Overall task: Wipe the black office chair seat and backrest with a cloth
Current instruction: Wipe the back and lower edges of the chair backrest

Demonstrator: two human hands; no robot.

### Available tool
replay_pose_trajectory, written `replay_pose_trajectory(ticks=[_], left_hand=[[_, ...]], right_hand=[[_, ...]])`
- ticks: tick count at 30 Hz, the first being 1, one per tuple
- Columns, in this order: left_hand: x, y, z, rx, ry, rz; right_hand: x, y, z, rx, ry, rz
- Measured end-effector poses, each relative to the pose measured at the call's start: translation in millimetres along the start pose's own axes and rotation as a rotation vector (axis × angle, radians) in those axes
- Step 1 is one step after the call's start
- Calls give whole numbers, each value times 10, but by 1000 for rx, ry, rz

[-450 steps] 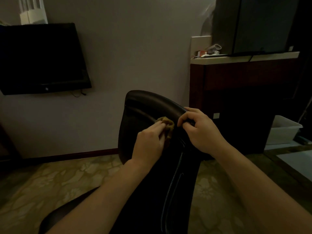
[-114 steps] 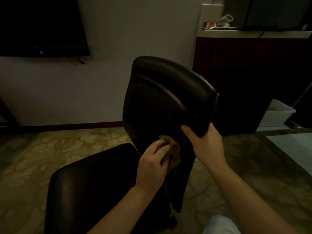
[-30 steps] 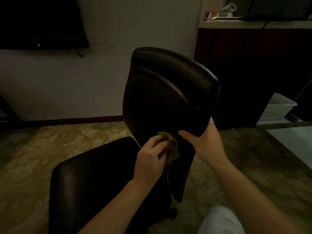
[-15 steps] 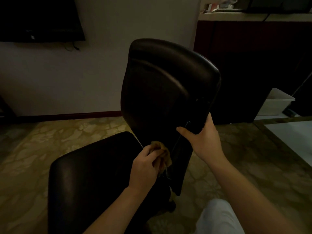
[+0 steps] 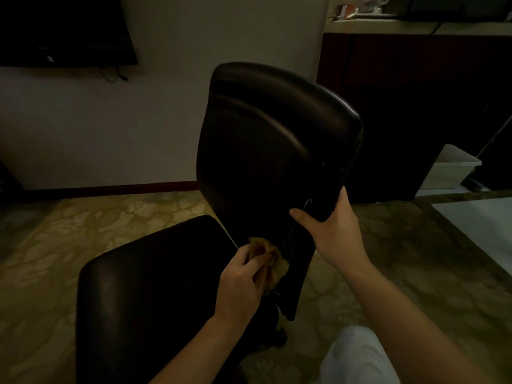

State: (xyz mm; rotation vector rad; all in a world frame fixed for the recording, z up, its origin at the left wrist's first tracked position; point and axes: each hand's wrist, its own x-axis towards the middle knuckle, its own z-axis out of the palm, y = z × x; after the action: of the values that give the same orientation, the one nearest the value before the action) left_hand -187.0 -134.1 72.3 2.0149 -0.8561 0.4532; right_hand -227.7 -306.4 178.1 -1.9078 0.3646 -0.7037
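Note:
The black office chair stands in front of me, its tall backrest upright and its seat low at the left. My left hand grips a bunched yellow-brown cloth and presses it against the lower edge of the backrest, near where it meets the seat. My right hand holds the backrest's right side edge, thumb on the front and fingers wrapped behind, out of sight.
A patterned carpet covers the floor. A dark wooden cabinet stands behind the chair at the right, with a white plastic bin beside it. A wall-mounted TV hangs at the upper left. My knee shows at the bottom.
My left hand has slid the cloth down the backrest edge toward the seat. My right hand keeps its hold on the backrest's side, a little lower on it.

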Motion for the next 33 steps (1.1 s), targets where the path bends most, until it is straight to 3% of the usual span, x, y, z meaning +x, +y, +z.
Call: replay_pose_trajectory(ticks=[11, 20, 28, 33], left_hand=[[534, 290, -120, 11, 97, 51], [54, 30, 17, -41, 54, -37], [361, 109, -89, 12, 90, 10], [119, 50, 50, -29, 88, 14]], right_hand=[[-10, -28, 21, -43, 22, -3], [-84, 54, 82, -1, 30, 27], [-157, 132, 162, -37, 36, 45], [-173, 126, 155, -29, 35, 47]])
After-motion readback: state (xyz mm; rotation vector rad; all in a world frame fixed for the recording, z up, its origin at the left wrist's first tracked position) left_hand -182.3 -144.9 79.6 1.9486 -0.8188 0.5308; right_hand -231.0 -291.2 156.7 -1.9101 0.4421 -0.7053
